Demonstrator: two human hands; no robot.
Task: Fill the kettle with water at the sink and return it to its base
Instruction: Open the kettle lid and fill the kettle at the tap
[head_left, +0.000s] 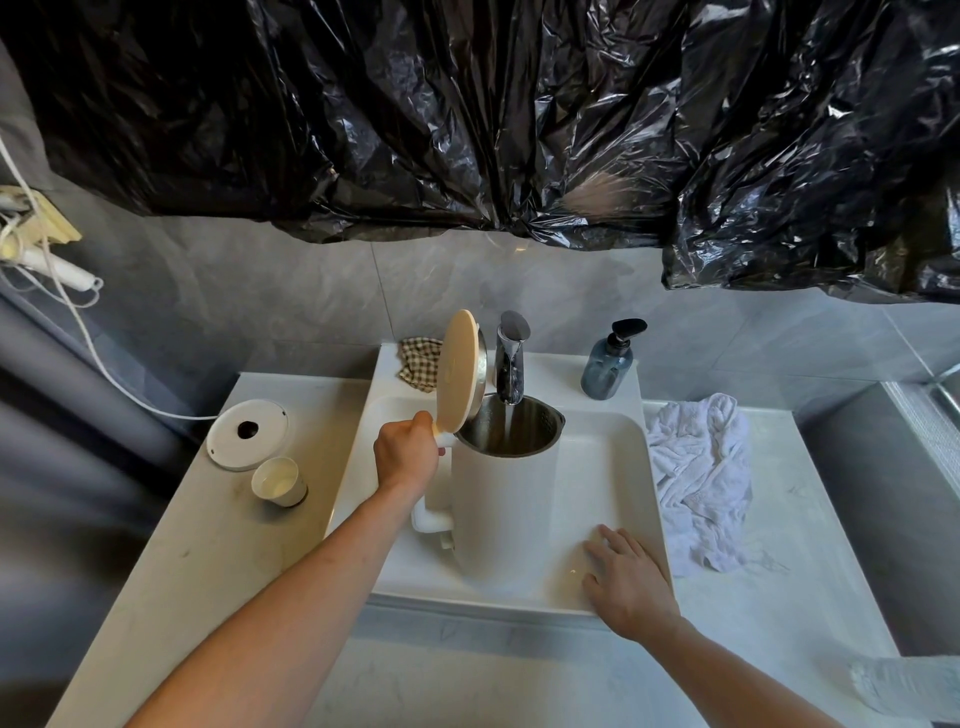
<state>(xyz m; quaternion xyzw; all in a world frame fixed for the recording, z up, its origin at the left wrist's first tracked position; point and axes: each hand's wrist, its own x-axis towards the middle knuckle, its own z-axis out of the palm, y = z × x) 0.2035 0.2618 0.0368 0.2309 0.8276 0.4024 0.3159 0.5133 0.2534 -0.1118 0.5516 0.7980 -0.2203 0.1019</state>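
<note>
A white kettle (501, 499) stands upright in the white sink (623, 467), its lid (458, 371) flipped up and its steel inside showing. The chrome tap (510, 358) reaches over the kettle's mouth, and a thin stream of water runs down into it. My left hand (406, 454) grips the top of the kettle's handle. Fingers spread, my right hand (626, 579) rests flat on the sink's front right rim and holds nothing. On the counter left of the sink lies the round white kettle base (247, 435), its cord trailing off to the left.
A small paper cup (278, 480) stands in front of the base. A crumpled white towel (701, 478) lies right of the sink, a blue soap dispenser (609, 364) and a checked cloth (418, 361) behind it. Black plastic sheeting (467, 114) hangs overhead.
</note>
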